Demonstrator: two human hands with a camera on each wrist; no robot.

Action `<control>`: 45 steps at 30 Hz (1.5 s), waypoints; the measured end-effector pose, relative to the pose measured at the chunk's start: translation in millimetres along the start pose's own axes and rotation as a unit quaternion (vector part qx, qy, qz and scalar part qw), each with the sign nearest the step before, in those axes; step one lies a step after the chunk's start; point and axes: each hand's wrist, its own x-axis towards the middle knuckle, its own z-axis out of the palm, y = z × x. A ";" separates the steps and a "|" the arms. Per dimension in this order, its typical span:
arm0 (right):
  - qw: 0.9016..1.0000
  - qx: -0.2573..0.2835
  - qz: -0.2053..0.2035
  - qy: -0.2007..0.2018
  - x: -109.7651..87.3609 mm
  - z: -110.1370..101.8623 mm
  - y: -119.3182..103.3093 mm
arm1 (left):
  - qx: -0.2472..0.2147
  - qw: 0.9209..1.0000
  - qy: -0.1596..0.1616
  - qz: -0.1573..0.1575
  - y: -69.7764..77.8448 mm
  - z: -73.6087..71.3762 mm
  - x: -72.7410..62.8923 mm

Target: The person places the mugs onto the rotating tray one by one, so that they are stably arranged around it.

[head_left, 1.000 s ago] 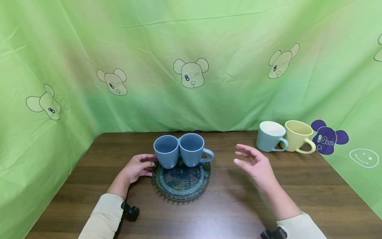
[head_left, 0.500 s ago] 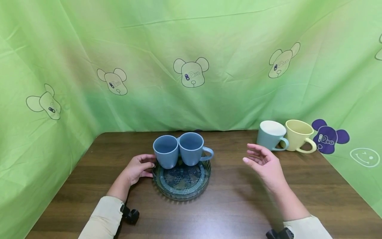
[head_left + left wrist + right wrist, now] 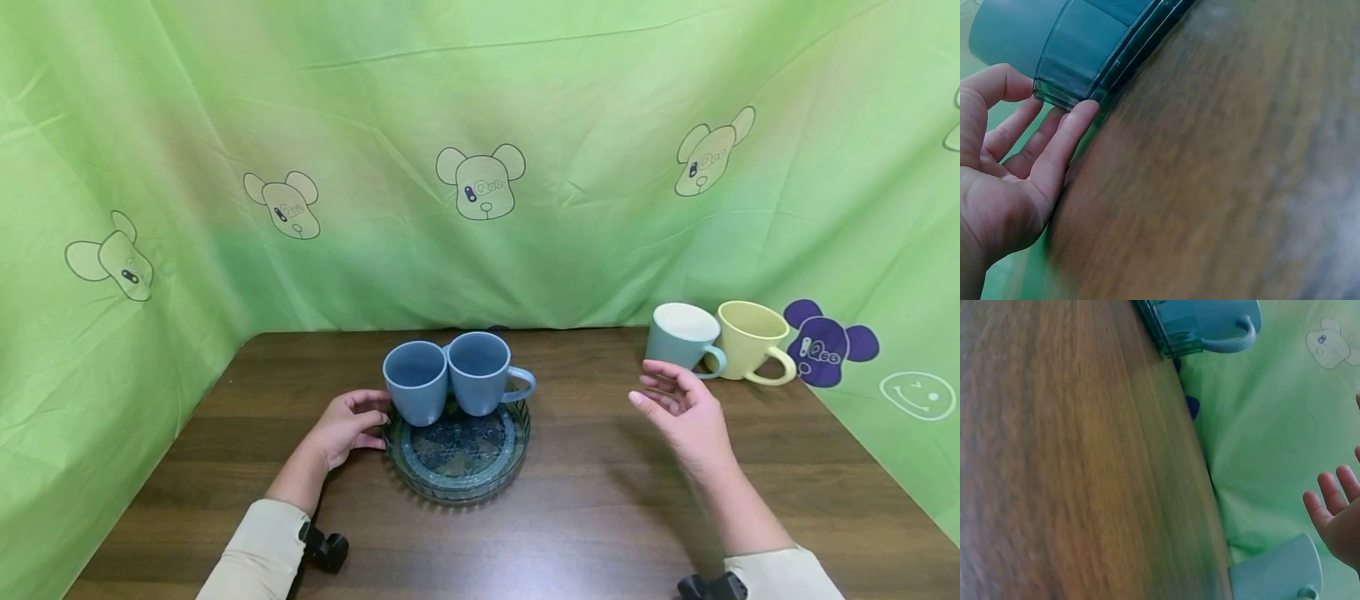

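Observation:
Two blue-grey mugs, a left one point(image 3: 417, 385) and a right one point(image 3: 480, 375), stand side by side at the back of a round, dark green-blue glass dish point(image 3: 459, 479). My left hand point(image 3: 343, 429) holds the dish at its left side. In the left wrist view the bent thumb meets the rim and a fingertip lies low on the dish wall point(image 3: 1075, 69). My right hand point(image 3: 686, 417) hangs over the table with relaxed fingers, holding nothing. Its fingertips overlap the lower part of a teal mug point(image 3: 678, 337) with a white inside.
A pale yellow mug point(image 3: 742, 346) stands right beside the teal mug, both handles facing right. The brown wooden table point(image 3: 570, 517) ends at the back and sides against a green printed curtain point(image 3: 570, 267). A black wrist camera point(image 3: 326, 550) sits on the left sleeve.
My right hand has moved to the right, towards the teal mug, and now partly covers it. My left hand stays at the dish.

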 end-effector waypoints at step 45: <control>0.970 -0.053 0.086 0.220 20.8 -50.5 16.3 | -0.014 0.999 0.014 -0.024 1.5 5.8 -12.1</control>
